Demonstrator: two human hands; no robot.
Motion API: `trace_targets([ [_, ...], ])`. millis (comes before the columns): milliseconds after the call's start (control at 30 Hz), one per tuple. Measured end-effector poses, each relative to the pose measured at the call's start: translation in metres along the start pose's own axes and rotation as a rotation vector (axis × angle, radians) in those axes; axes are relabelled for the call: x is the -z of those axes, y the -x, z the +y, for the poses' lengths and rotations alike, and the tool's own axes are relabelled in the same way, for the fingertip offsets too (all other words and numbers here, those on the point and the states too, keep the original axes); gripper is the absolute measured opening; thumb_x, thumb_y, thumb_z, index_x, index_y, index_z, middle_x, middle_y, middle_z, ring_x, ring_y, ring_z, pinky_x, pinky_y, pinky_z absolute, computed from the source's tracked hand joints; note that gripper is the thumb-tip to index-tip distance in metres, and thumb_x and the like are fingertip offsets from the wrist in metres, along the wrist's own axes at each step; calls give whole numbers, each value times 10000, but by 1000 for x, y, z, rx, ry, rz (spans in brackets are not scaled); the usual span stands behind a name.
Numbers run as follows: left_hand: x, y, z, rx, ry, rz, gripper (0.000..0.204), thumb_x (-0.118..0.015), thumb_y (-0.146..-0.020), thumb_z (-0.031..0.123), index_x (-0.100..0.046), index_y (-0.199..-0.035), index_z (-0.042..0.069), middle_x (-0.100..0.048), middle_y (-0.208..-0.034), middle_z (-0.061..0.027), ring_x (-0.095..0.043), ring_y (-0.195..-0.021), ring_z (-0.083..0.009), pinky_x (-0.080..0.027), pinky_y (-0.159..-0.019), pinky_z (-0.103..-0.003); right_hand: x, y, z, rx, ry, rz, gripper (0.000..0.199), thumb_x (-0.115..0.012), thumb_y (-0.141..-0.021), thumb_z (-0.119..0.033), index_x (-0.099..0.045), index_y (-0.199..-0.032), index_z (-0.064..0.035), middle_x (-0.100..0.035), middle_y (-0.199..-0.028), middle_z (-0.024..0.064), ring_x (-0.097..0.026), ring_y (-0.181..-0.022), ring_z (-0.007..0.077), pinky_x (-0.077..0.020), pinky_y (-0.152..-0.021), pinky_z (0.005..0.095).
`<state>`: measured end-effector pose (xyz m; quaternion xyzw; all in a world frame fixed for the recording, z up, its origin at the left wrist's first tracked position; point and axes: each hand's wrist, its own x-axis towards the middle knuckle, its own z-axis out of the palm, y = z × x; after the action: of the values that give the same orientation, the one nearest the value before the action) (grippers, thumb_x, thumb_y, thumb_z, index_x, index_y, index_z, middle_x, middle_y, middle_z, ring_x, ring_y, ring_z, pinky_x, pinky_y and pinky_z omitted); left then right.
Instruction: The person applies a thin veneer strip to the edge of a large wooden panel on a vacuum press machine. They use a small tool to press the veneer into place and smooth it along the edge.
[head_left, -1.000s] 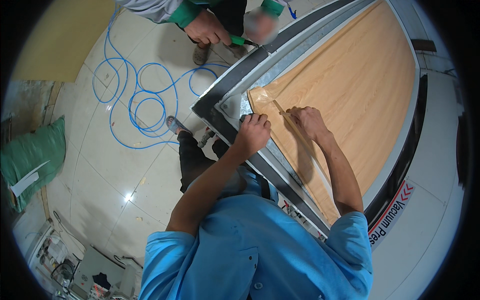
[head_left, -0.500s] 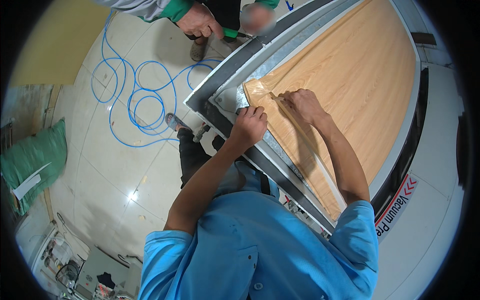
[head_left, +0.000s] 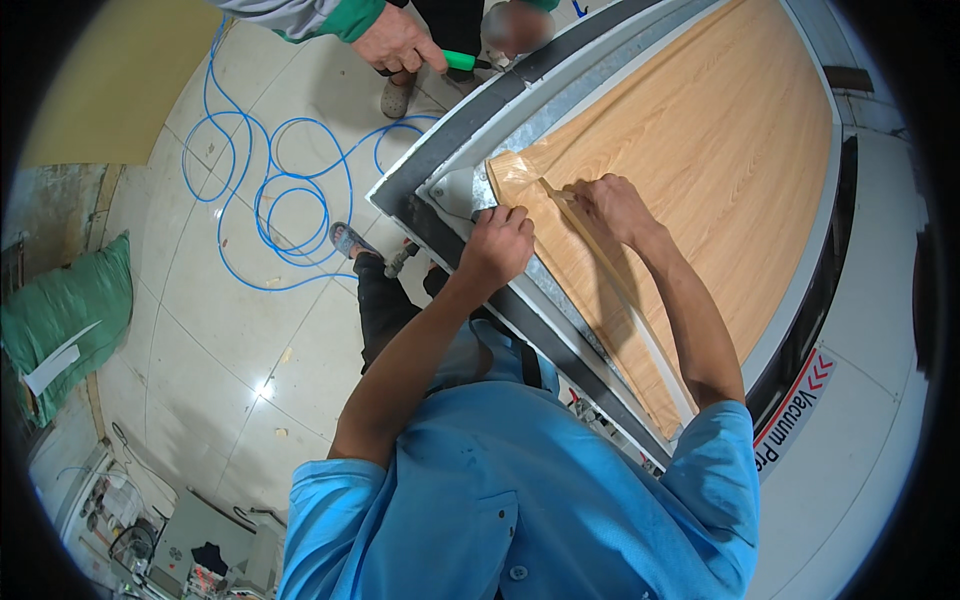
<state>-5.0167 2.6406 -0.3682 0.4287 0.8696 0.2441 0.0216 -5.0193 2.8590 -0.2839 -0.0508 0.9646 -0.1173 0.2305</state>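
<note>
Risking, through uneven pulling, a tear in the wood-patterned sheet (head_left: 720, 180) inside the frame (head_left: 465, 135), with right hand (head_left: 608, 205) curled at the strip (head_left: 640, 322) and left hand (head_left: 500, 243) curled at the sheet's near edge, exact hold of either indiscernible.

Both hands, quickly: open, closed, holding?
Left hand: curled at edge of wood-grain panel; grip unclear.
Right hand: curled beside narrow strip; grip unclear.

The left hand (head_left: 502, 245) rests at the edge of a wood-grain sheet (head_left: 740, 150), the right hand (head_left: 614, 210) by a narrow strip (head_left: 651, 345) on it, while a co-worker's hand (head_left: 396, 40) grips a green tool (head_left: 460, 60).
</note>
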Motion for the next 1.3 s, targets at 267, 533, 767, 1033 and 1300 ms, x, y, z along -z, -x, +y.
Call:
trace_targets([
  [267, -1, 1, 0, -12, 6, 9, 156, -616, -818, 221, -625, -886, 81, -616, -992, -48, -566, -920, -202, -445, -807, -339, -15, 18, 7, -3, 44, -77, 149, -535, -842, -133, -656, -876, -54, -662, -789, 174, -645, -772, 373, -521, -677, 445],
  [533, 1, 0, -1, -64, 95, 63, 136, -633, -791, 164, -607, -864, 52, -612, -1007, -81, -577, -895, -235, -465, -781, -397, -38, 95, 24, -93, 51, -162, 158, -550, -812, -124, -644, -930, -74, -665, -851, 167, -652, -848, 352, -521, -739, 438],
  [767, 2, -3, 2, -93, 84, -29, 192, -632, -785, 163, -619, -923, 31, -594, -1066, -129, -589, -942, -289, -467, -814, -419, -85, 157, 16, -596, -815, 416, 79, -545, -852, -88, -596, -844, -28, -611, -760, 96, -563, -694, 218, -452, -622, 340],
  [1033, 7, -7, 1, -99, 101, -185, 244, -640, -791, 156, -632, -1000, 31, -576, -1191, -165, -595, -967, -317, -466, -837, -429, -162, 193, 11, -1517, -1661, 1789, 146, -516, -954, -163, -599, -910, -51, -549, -757, 7, -479, -616, 130, -404, -549, 253],
  [1300, 13, -11, 6, -99, 81, -304, 250, -651, -801, 157, -653, -1006, 14, -564, -1223, -185, -595, -977, -344, -467, -828, -438, -168, 165, 27, -1390, -2148, 1869, 179, -516, -967, -182, -613, -919, -38, -561, -815, 52, -486, -711, 177, -451, -624, 372],
])
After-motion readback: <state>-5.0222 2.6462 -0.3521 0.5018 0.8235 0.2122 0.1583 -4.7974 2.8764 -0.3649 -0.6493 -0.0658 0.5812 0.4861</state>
